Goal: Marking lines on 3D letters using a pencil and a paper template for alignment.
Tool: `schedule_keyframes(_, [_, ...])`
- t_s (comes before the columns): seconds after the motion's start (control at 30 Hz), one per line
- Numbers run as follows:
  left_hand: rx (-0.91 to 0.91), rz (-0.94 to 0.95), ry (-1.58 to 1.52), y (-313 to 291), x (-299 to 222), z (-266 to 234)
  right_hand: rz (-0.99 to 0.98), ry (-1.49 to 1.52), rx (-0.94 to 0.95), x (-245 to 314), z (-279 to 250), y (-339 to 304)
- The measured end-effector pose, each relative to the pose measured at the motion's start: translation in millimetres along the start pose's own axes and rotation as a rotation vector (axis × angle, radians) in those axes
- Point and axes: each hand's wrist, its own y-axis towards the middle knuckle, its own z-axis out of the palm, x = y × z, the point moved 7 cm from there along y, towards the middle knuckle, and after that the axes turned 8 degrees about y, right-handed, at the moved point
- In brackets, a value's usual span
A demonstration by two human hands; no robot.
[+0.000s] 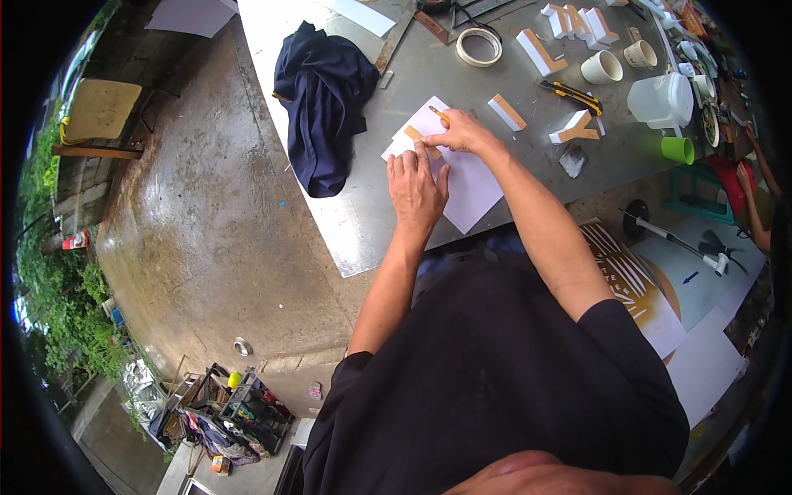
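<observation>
On the metal table, a white sheet of paper point(472, 195) lies beneath both hands. A small block with a tan face point(414, 132) rests on the paper, partly covered by my fingers. My left hand point(417, 188) lies over the paper's left side, fingers stretched forward with their tips at the block. Closed around a yellow pencil point(444, 117), my right hand point(462, 134) touches the block's right side with its thumb and fingers. The pencil's far end points up and left; its other end is hidden in the hand.
Dark blue cloth point(326, 107) lies left of the paper. A tape roll point(478, 47), a yellow-black utility knife point(571, 96), letter-shaped blocks point(540, 54), paper cups point(601, 68), a clear tub point(662, 101) and a green cup point(677, 149) stand to the right. Another person's arm point(755, 202) shows far right.
</observation>
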Motion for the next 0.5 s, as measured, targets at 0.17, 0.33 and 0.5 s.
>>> schedule_keyframes(0.17, [0.125, -0.06, 0.061, 3, -5, 9, -0.046, -0.039, -0.031, 10, -5, -15])
schedule_keyframes(0.33, [0.133, -0.119, 0.113, 4, -11, 9, -0.073, 0.014, -0.039, 6, 3, -22])
schedule_keyframes(0.5, [0.197, -0.181, 0.126, 11, -19, 7, -0.12, 0.277, -0.195, 1, -11, -33])
